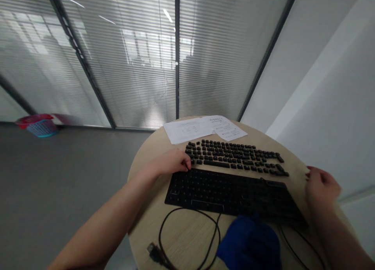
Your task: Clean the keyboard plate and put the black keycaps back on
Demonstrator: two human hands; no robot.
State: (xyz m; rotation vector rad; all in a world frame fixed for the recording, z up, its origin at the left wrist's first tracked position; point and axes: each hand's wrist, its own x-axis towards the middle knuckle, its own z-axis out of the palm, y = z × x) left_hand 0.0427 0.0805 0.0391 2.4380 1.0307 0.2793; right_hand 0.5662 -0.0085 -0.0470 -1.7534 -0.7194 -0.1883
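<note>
A black keyboard base [228, 190] with its key wells bare of caps lies across the round table. Loose black keycaps [234, 154] are laid out in keyboard order just beyond it. My left hand [177, 161] is at the near left corner of that layout, over the base's top left corner. Its fingers are pinched together, and a small dark spot shows at the tips, too small to name. Over the table's right edge, my right hand [322, 184] is loosely curled, fingertips pointing left, with nothing visible in it. It is apart from the keyboard base and the keycaps.
Printed papers [190, 130] lie at the table's far edge. A black cable [160, 227] with a USB plug [154, 251] loops in front, beside a blue cloth-like item [250, 244]. A red and blue basket [42, 126] stands on the floor by the glass partition [140, 86].
</note>
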